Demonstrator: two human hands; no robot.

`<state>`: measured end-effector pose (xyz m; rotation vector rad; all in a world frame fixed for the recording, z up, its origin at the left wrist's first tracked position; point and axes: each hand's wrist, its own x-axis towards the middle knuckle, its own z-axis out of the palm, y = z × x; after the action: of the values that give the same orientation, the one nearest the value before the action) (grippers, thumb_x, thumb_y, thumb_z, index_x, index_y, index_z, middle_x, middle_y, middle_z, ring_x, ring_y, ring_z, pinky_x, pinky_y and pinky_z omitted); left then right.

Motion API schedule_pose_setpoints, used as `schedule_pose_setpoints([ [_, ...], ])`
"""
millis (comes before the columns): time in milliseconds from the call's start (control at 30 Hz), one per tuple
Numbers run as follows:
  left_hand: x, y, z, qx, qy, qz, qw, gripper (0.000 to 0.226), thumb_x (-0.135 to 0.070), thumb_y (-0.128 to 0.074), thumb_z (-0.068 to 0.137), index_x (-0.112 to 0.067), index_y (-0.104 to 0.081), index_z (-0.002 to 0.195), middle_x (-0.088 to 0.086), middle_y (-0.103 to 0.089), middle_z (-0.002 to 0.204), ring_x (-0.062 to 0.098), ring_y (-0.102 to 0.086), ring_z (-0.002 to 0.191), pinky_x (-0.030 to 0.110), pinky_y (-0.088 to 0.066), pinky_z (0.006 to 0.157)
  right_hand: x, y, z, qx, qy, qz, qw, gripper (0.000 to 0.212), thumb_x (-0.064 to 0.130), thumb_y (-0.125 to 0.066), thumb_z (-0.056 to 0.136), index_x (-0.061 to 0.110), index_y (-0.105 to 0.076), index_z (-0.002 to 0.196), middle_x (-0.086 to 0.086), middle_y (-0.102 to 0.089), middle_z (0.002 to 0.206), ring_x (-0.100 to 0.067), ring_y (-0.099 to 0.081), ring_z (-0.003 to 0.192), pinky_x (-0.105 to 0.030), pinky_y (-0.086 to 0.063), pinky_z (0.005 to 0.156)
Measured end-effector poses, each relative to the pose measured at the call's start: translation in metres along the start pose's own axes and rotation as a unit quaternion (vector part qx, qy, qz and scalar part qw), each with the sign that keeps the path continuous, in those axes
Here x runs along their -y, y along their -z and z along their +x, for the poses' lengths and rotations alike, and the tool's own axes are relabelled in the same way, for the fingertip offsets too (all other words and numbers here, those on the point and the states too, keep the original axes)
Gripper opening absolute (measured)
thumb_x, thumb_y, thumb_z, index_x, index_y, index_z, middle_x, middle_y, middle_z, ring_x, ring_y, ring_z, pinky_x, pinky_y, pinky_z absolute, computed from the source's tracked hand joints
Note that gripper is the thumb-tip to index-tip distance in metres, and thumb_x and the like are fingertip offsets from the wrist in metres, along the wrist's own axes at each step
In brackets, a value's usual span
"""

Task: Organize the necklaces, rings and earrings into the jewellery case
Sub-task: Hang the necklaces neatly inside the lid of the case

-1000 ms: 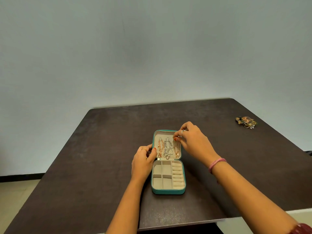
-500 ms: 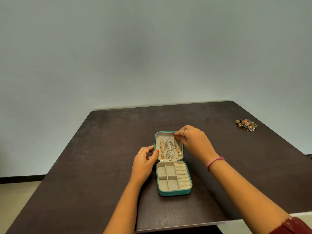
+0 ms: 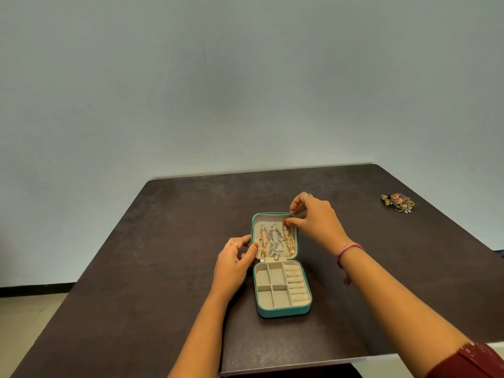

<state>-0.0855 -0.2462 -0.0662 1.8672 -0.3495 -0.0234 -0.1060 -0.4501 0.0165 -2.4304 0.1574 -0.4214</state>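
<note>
We see a teal case [image 3: 283, 312] lying open on the dark worktop [image 3: 163, 241], with its lid [image 3: 275, 215] laid back away from the person. Inside the lid hang three necklaces [image 3: 276, 241] side by side: a rose-gold one on the left, a silver one in the middle and a gold one on the right. The near half of the case has beige compartments on the left and a column of ring rolls [image 3: 296, 285] on the right; we see nothing in them. The left hand [image 3: 234, 266] holds the left edge of the lid, the thumb lying on the beige lining and the fingers curled behind the rim, so this grip is closed on the lid. The right hand [image 3: 316, 222] is at the far right corner of the lid, thumb and forefinger pinched together at the top of the gold necklace; if the grip has the chain or only the lid, we cannot tell. A small pile of jewellery [image 3: 398, 201] lies well apart, near the far right edge of the worktop.
</note>
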Motion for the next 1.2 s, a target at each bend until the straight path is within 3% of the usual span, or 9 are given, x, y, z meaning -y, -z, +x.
schedule_pose_setpoints([
  [233, 0.001, 0.002, 0.001, 0.009, 0.001, 0.0, 1.0, 0.031, -0.036, -0.06, 0.091, -0.031, -0.06, 0.122, -0.017, -0.059, 0.109, 0.01, -0.064, 0.094, 0.04, -0.057, 0.081, 0.008, 0.01, 0.008, 0.084, -0.125, 0.204, 0.967, 0.033, 0.004, -0.078, 0.074, 0.013, -0.056, 0.095, -0.005, -0.068, 0.088, -0.017, -0.067, 0.086, -0.024, -0.051, 0.059],
  [500, 0.003, 0.002, 0.0, 0.007, -0.001, -0.014, 1.0, 0.025, -0.034, -0.061, 0.091, -0.035, -0.06, 0.116, -0.016, -0.06, 0.108, 0.01, -0.065, 0.092, 0.04, -0.057, 0.081, 0.01, 0.014, 0.014, 0.138, -0.183, 0.266, 0.936, 0.036, -0.005, -0.074, 0.074, 0.013, -0.053, 0.098, -0.009, -0.066, 0.093, -0.018, -0.065, 0.086, -0.025, -0.05, 0.057],
  [667, 0.004, 0.0, 0.0, 0.013, 0.002, -0.026, 1.0, 0.026, -0.035, -0.062, 0.09, -0.036, -0.06, 0.116, -0.015, -0.061, 0.11, 0.01, -0.067, 0.091, 0.04, -0.057, 0.081, 0.005, 0.003, 0.012, 0.148, -0.227, 0.335, 0.902, 0.032, -0.004, -0.067, 0.076, 0.017, -0.055, 0.096, -0.008, -0.062, 0.095, -0.02, -0.058, 0.092, -0.031, -0.047, 0.069],
  [967, 0.001, 0.001, -0.001, 0.013, 0.005, -0.043, 0.999, 0.029, -0.031, -0.062, 0.09, -0.028, -0.061, 0.119, -0.011, -0.06, 0.112, 0.007, -0.068, 0.089, 0.038, -0.058, 0.08, -0.001, 0.003, 0.008, 0.165, -0.252, 0.436, 0.848, 0.04, -0.008, -0.062, 0.078, 0.016, -0.056, 0.11, -0.01, -0.064, 0.1, -0.021, -0.058, 0.095, -0.032, -0.046, 0.079],
  [1200, 0.0, 0.001, -0.001, 0.015, 0.009, -0.056, 0.998, 0.024, -0.031, -0.063, 0.09, -0.032, -0.061, 0.114, -0.007, -0.063, 0.111, 0.01, -0.069, 0.085, 0.038, -0.059, 0.078, -0.006, -0.008, -0.002, 0.101, -0.24, 0.483, 0.836, 0.032, 0.001, -0.058, 0.085, 0.012, -0.059, 0.115, -0.008, -0.062, 0.091, -0.019, -0.054, 0.084, -0.029, -0.044, 0.074],
])
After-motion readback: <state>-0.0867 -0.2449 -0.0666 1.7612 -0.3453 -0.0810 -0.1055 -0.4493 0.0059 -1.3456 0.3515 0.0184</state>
